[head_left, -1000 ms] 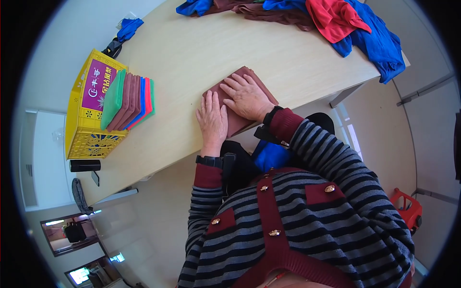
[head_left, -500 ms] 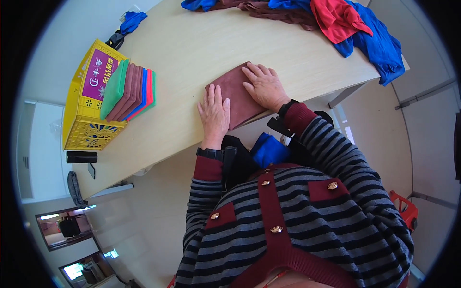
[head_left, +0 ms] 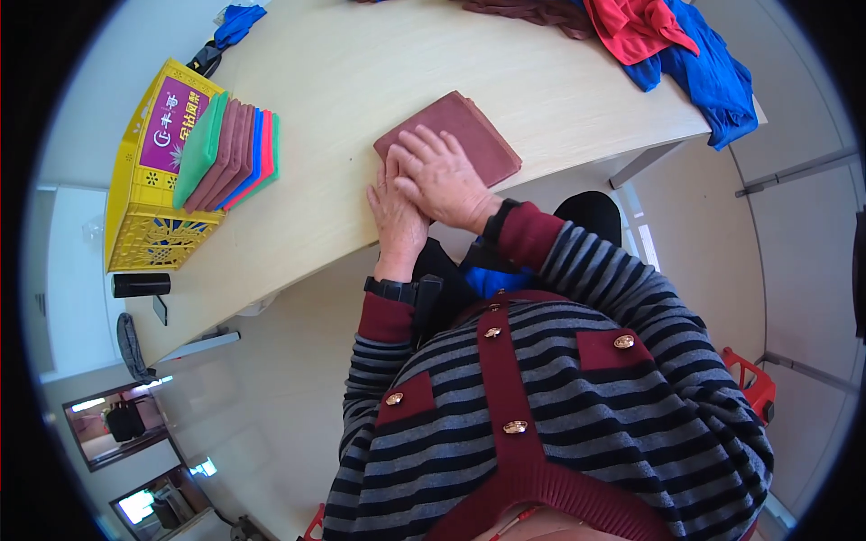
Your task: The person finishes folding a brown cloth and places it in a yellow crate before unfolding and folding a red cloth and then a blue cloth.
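Note:
A brown cloth (head_left: 483,140), folded into a flat square, lies near the front edge of the table. My right hand (head_left: 440,176) rests flat on its near left part, fingers stretched out toward the far left. Beside it my left hand (head_left: 395,216) lies at the cloth's left edge, its fingers extended and partly covered by the right hand. Neither hand grips anything. The cloth's near left corner is hidden under the hands.
To the left stands a yellow crate (head_left: 171,239) with a row of folded green, brown, blue and red cloths (head_left: 236,153) leaning at its side. Loose red (head_left: 636,32) and blue cloths (head_left: 713,90) are heaped at the far right. A black cylinder (head_left: 142,285) sits at the left end.
My right hand has slid left across the cloth to meet my left hand. The cloth's right part, covered before, now shows. The view has shifted slightly.

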A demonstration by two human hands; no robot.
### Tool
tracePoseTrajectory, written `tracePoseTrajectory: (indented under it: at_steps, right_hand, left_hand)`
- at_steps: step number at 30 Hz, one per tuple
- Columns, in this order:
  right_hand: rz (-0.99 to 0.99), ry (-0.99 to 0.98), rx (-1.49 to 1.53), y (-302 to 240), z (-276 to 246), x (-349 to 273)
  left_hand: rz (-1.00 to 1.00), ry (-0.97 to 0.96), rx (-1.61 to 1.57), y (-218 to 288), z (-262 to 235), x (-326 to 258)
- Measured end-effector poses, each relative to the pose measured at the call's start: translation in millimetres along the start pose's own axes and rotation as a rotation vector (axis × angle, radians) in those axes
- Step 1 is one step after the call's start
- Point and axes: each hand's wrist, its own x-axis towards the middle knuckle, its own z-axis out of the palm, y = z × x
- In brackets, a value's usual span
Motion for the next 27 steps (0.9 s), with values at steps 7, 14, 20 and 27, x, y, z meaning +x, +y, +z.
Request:
tracePoseTrajectory:
  at_steps: [7, 14, 20, 27]
  right_hand:
    - [-0.022, -0.007, -0.063, 18.4, 6.1, -9.2]
    - [0.054, -0.062, -0.15, 36.8, -5.2, -18.8]
    - [0.091, -0.067, -0.177, 50.4, -20.4, -24.9]
    - [0.243, -0.042, -0.195, 74.8, -33.7, -32.7]
  left_hand:
    - [0.031, 0.057, 0.079, -10.4, 12.7, 0.2]
    - [0.027, 0.06, 0.097, -9.6, 12.7, 0.8]
    - [0.016, 0.05, 0.108, -7.8, 10.7, 1.7]
    - [0.022, 0.085, 0.111, -8.1, 9.9, -1.7]
